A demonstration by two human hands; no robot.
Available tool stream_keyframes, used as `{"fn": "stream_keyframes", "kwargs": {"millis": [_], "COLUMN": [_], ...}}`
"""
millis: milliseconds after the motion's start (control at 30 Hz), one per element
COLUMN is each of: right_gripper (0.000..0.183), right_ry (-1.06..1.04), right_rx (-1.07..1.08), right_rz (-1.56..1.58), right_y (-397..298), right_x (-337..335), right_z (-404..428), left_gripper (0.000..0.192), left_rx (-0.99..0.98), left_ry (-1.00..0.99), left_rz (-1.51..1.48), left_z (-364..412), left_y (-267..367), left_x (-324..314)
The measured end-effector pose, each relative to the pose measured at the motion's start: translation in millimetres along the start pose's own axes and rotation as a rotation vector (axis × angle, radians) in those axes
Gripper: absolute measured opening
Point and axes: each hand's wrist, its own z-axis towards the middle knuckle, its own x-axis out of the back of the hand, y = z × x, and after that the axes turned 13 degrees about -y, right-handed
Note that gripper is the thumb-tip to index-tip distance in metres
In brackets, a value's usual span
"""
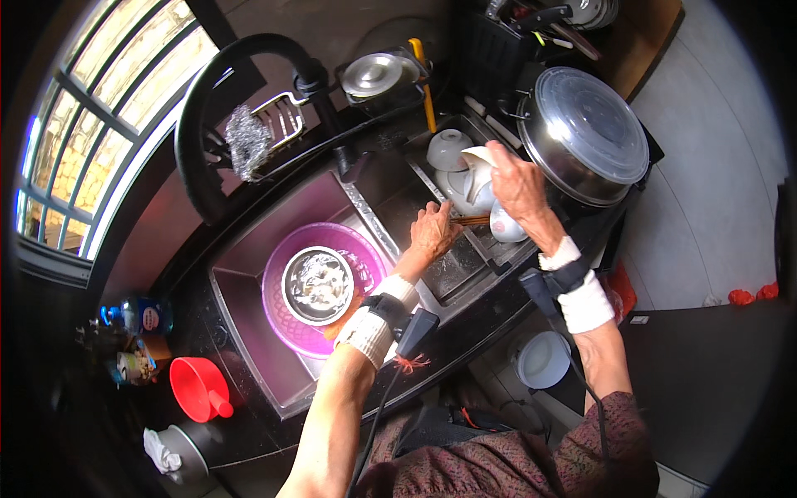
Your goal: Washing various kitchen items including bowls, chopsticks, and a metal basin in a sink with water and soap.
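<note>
My left hand [434, 231] reaches over the right basin of the steel sink, its fingers around the ends of brown chopsticks [471, 220]. My right hand [518, 187] grips a white ceramic piece [478, 155], tilted, perhaps a bowl or large spoon; my fingers hide part of it. Below it are a white dish [453, 185] and a white bowl [505, 227] with a pink mark. Another white bowl [447, 148] sits upside down behind them. In the left basin, a steel bowl [317, 286] of water stands inside a pink plastic basket [274, 299].
A large lidded steel pot [585, 134] stands right of the sink. The black faucet [193, 124] arches behind the left basin. On the left counter are a red plastic dipper [196, 386] and a blue bottle [143, 316]. A white bucket [543, 358] stands below the counter.
</note>
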Motion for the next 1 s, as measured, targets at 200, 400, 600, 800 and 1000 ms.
{"fn": "stream_keyframes", "kwargs": {"millis": [200, 400, 600, 800, 1000], "right_gripper": [0.028, 0.039, 0.044, 0.047, 0.036], "right_ry": [-0.115, -0.195, -0.387, -0.526, -0.430], "right_rx": [0.024, 0.128, 0.127, 0.136, 0.251], "right_rz": [-0.174, -0.552, -0.364, -0.124, -0.050], "right_y": [21, 8, 9, 18, -21], "right_x": [-59, -98, -102, -79, -71], "right_z": [0, -28, -58, -55, -32], "left_gripper": [0.033, 0.021, 0.028, 0.037, 0.044], "left_rx": [-0.036, -0.076, 0.051, 0.109, 0.177], "left_ry": [-0.016, 0.044, 0.020, 0.002, 0.013], "left_rz": [-0.120, -0.276, -0.490, -0.533, -0.587], "left_z": [11, 6, -7, -17, -46], "left_y": [0, 0, -10, -25, -30], "left_x": [-32, -47, -44, -39, -22]}}
